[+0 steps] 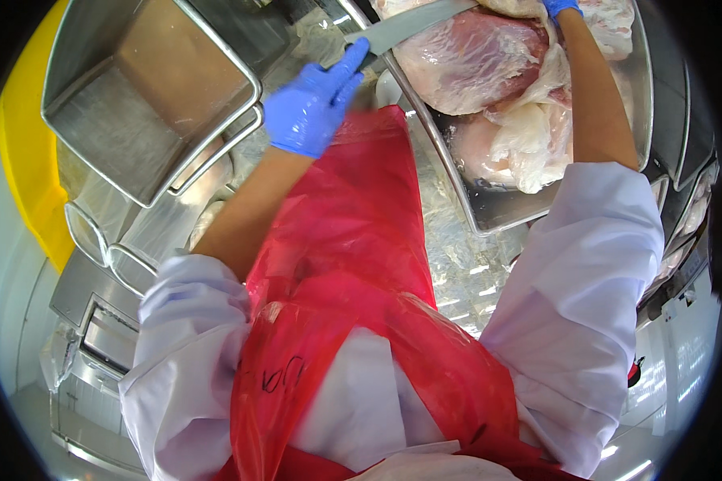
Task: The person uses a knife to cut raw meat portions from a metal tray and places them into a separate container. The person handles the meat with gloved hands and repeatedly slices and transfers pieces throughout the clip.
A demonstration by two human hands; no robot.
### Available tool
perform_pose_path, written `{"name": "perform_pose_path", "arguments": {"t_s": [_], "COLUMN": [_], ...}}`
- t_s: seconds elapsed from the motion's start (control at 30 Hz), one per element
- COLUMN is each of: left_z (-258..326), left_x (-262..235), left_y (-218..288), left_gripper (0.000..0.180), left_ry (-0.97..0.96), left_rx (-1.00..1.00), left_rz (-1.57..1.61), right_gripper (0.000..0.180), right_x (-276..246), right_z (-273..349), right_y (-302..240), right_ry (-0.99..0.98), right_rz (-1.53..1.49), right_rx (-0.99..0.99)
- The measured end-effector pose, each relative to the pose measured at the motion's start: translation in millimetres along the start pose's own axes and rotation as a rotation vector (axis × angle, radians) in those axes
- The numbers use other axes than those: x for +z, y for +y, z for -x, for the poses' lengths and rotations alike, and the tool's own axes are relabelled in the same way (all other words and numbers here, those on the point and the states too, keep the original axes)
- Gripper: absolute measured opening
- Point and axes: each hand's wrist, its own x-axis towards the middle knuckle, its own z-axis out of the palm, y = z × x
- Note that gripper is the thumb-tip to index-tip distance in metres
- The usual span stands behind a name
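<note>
Left hand [311, 108], blue-gloved, closed around handle of knife [401, 28]; index finger extended along handle toward blade. Broad grey blade running up and right, lying over near rim of steel tray [497, 215], tip hidden against meat.

Right hand [560, 8], blue-gloved, at top edge of view, mostly cut off; resting on or gripping meat, degree of closure not determinable. Bare forearm extending down across tray to rolled white sleeve.

Steel tray on bench at upper right, shallow, rounded corners. Contents: large raw meat piece [469, 60], pink-red with glossy membrane, directly under blade; pale fatty trimmings [529, 148] just beside it toward near edge, touching it. Small patch of bare tray floor visible at near corner, wet.

Deep steel pan [152, 88] at upper left, rectangular, nothing visible inside; seated on a second pan [217, 156] of similar shape, only rim showing. More steel containers [96, 232] below these, interiors not visible.

Further trays [694, 212] stacked at right edge, pale meat in them, details too small to resolve.

Red plastic apron [353, 264] over white coat, covering centre of view. Yellow surface [28, 160] at far left.
</note>
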Motion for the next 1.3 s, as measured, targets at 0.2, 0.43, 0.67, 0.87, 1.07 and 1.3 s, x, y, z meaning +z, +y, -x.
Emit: {"name": "perform_pose_path", "arguments": {"t_s": [0.2,0.43,0.67,0.87,1.07,1.3], "left_z": [-62,-100,-43,-27,-20,-24], "left_x": [-132,-133,-79,-30,5,34], "left_y": [7,13,27,18,-16,-46], "left_gripper": [0.037,0.041,0.044,0.045,0.047,0.051], "left_ry": [-0.382,-0.365,-0.197,-0.047,-0.036,0.043], "left_rx": [0.095,0.306,0.002,0.016,0.039,0.152], "left_rz": [0.098,0.009,-0.143,-0.100,-0.075,0.017], "right_gripper": [0.039,0.026,0.023,0.019,0.016,0.012], "right_x": [22,44,43,54,54,56], "right_z": [-4,-8,1,3,-15,-26], "right_y": [12,19,-12,21,-14,-3], "right_ry": [-0.054,-0.171,-0.106,-0.050,-0.154,-0.450], "right_rz": [-0.043,0.397,0.285,0.531,0.563,0.546], "right_rx": [-0.015,-0.381,-0.480,-0.429,-0.645,-0.560]}}
